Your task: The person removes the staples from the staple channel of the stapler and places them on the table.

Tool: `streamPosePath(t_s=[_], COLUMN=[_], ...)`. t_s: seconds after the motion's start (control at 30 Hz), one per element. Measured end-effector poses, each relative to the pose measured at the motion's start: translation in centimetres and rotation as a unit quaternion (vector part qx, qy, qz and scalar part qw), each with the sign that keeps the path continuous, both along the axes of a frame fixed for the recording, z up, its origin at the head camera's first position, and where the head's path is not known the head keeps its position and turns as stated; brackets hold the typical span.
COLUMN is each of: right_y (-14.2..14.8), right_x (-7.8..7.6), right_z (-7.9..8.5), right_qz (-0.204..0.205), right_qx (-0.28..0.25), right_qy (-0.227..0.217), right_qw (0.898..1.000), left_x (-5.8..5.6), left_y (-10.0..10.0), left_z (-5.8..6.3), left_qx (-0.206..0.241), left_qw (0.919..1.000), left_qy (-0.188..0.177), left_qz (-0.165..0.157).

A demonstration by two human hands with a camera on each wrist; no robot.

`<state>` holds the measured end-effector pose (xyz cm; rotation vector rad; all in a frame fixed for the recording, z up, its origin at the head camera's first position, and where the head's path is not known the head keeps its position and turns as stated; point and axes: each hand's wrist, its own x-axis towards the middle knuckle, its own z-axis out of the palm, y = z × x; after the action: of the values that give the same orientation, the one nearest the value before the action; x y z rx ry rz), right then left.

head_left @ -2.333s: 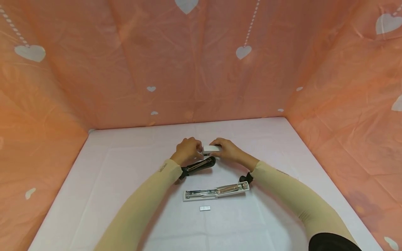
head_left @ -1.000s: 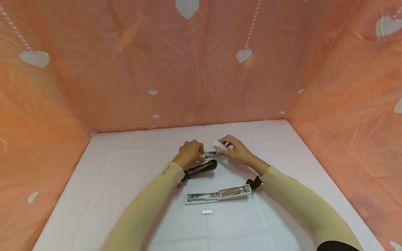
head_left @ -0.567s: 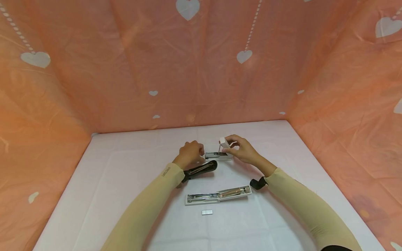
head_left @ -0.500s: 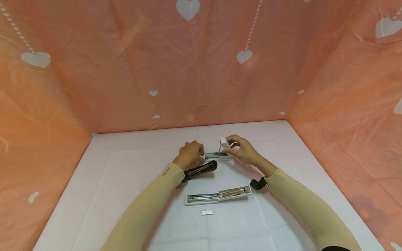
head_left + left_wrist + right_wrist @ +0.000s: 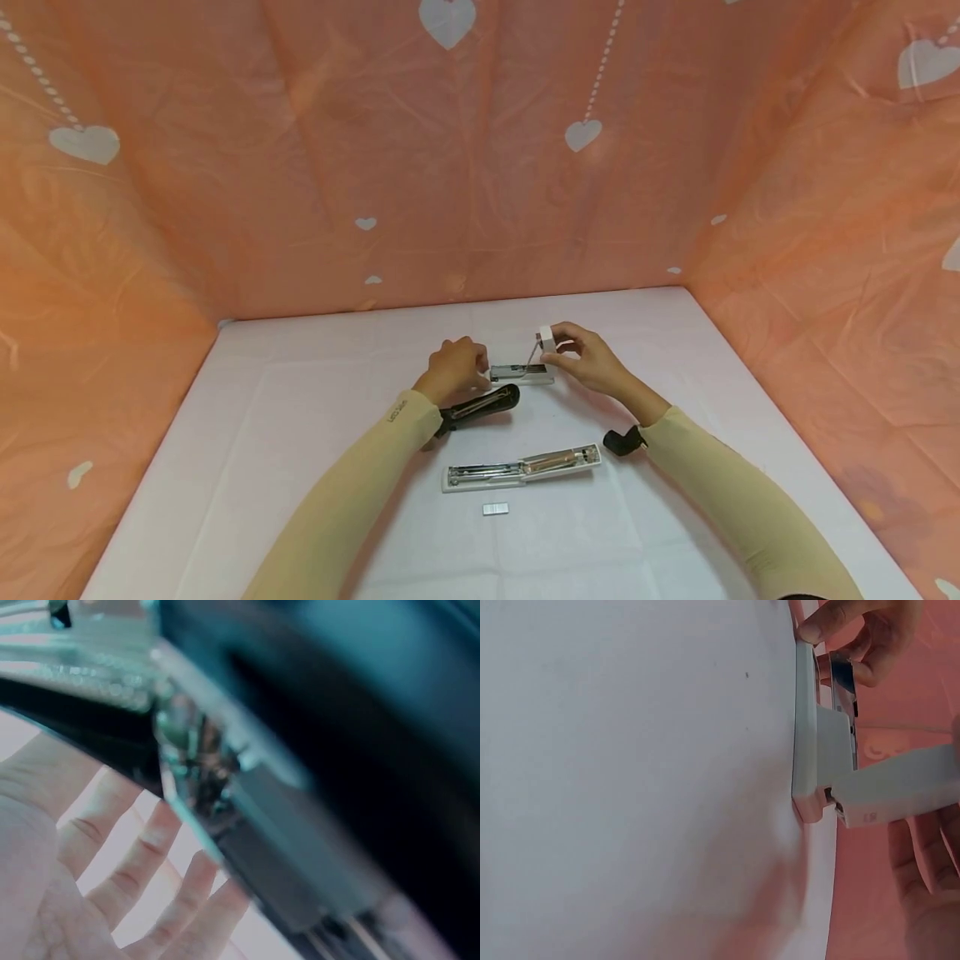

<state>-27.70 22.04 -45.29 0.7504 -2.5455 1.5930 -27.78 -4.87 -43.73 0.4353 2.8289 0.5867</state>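
Note:
A white stapler, its base (image 5: 534, 381) flat on the table, has its top cover (image 5: 900, 784) swung up, exposing the metal staple channel. My right hand (image 5: 592, 364) holds that cover between thumb and fingers, and a thin rod runs from it down to the channel. At the opposite end, my left hand (image 5: 453, 367) pinches the front of the base; its thumb (image 5: 825, 621) lies on the base end in the right wrist view. Beside the left wrist lies an opened black stapler (image 5: 482, 403), which looms blurred across the left wrist view.
A second white stapler (image 5: 483, 484) lies fully opened nearer the front, with a small strip of staples (image 5: 495, 508) just before it. A black wrist-camera mount (image 5: 622, 442) hangs by the right sleeve. Orange cloth walls with hearts (image 5: 582, 134) enclose the white table.
My right hand has lifted the white stapler's cover from closed to nearly upright, drawing it right and exposing the channel. My left hand stays at the base's front end.

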Motion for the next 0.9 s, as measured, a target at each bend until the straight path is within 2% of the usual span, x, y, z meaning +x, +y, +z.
streamPosePath(t_s=[0.4,0.67,0.9], right_y=[0.9,2.7,4.4], right_x=[-0.2,0.0,-0.1], right_z=[-0.3,-0.5,-0.9], right_qz=[0.012,0.019,0.021], right_qx=[-0.027,-0.056,-0.074], right_qy=[0.008,-0.007,0.005], right_qw=[1.000,0.998,0.997], left_x=[0.0,-0.1,-0.1], left_y=[0.1,0.0,0.1], left_z=[0.1,0.1,0.2], left_qx=[0.000,-0.006,-0.008], left_qw=[1.0000,1.0000,0.9999], left_qy=[-0.003,-0.004,-0.003], left_qz=[0.000,-0.002,-0.005])
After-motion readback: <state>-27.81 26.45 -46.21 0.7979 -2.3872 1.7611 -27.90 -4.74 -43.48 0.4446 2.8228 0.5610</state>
